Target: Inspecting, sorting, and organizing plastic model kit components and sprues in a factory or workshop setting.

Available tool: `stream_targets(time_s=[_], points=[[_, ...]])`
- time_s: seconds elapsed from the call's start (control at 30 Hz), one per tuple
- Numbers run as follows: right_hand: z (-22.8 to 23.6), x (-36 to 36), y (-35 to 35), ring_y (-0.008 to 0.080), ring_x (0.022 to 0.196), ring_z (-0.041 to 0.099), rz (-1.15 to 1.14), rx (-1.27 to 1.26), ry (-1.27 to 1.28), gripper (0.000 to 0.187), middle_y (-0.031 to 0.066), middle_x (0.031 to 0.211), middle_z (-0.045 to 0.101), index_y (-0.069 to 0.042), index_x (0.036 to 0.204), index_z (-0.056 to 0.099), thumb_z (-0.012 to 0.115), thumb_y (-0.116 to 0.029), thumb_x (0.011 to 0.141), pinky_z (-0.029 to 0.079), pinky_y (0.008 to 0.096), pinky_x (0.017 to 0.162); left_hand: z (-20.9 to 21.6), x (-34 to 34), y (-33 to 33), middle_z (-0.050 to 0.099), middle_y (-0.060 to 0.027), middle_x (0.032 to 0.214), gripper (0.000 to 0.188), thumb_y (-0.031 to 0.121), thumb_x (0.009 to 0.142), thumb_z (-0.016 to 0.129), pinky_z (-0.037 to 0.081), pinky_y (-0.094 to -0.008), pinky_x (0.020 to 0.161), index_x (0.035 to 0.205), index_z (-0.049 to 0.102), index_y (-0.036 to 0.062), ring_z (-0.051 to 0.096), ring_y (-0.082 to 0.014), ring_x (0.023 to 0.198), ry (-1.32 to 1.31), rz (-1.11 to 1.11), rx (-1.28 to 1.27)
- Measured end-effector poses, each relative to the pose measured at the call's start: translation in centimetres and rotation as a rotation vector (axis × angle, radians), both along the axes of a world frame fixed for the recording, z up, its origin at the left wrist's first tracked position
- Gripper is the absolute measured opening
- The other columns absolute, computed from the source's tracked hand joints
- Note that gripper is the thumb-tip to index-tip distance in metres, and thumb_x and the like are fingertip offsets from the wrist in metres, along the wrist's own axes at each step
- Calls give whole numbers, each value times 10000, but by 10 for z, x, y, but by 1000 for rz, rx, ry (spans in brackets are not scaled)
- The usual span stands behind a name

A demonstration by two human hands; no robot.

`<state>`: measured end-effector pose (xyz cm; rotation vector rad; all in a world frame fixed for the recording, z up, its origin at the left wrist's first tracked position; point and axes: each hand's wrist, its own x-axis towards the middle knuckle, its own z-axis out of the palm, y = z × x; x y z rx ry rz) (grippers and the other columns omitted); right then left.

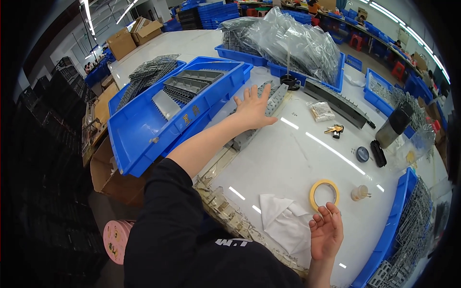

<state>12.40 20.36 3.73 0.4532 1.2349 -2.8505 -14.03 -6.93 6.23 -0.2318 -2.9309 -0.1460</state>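
Observation:
My left hand [254, 109] is stretched out with its fingers spread, over a row of long grey plastic strips [277, 99] along the table's left side. The hand partly hides them, and I cannot tell whether it touches them. To its left, a tilted blue tray [137, 144] holds grey slotted strips [194, 86]. Low on the right, my right hand [327, 233] is raised, palm turned up, fingers loosely bent and holding nothing. Just beyond its fingertips lies a yellow tape roll [312, 194]. A crumpled white cloth [283, 222] lies to its left.
On the white table are a long dark grey strip [338, 106], a small packet [321, 111], keys [338, 132], a round lid [362, 154], a swab jar [358, 193] and a dark bottle [394, 126]. Blue bins [391, 228] of grey parts stand around the edges.

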Motion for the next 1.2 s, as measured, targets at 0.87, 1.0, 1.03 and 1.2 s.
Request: stream_targets(time_s=[0.87, 1.0, 1.03, 1.2], points=[[0, 1, 4, 147, 795, 607, -67, -30, -3, 362, 86, 1014, 632, -39, 1219, 528, 494, -247, 925, 507, 259, 686, 48, 172, -105, 353, -206, 1388, 842, 348, 711, 771, 286, -648, 998, 1416, 374, 116, 282, -419, 1316, 491, 467, -400], [-4, 1, 14, 143, 794, 622, -11, -56, -15, 365, 78, 1006, 652, -40, 1224, 540, 486, -252, 932, 517, 256, 682, 35, 233, -166, 550, -177, 1191, 709, 318, 739, 749, 432, -507, 918, 1326, 435, 73, 541, -345, 1094, 237, 615, -467], [-6, 1, 16, 142, 795, 626, 3, -60, -26, 367, 77, 1004, 654, -41, 1227, 540, 483, -253, 933, 520, 254, 682, 38, 240, -171, 602, -159, 1040, 569, 298, 743, 743, 470, -455, 816, 1199, 497, 61, 588, -329, 928, 100, 663, -319], [-9, -2, 14, 141, 796, 635, 5, -40, -43, 375, 78, 1008, 660, -39, 1240, 537, 474, -253, 939, 528, 249, 683, 45, 246, -189, 641, -116, 728, 298, 260, 748, 732, 489, -391, 596, 882, 572, 48, 612, -316, 617, 254, 681, -141]])
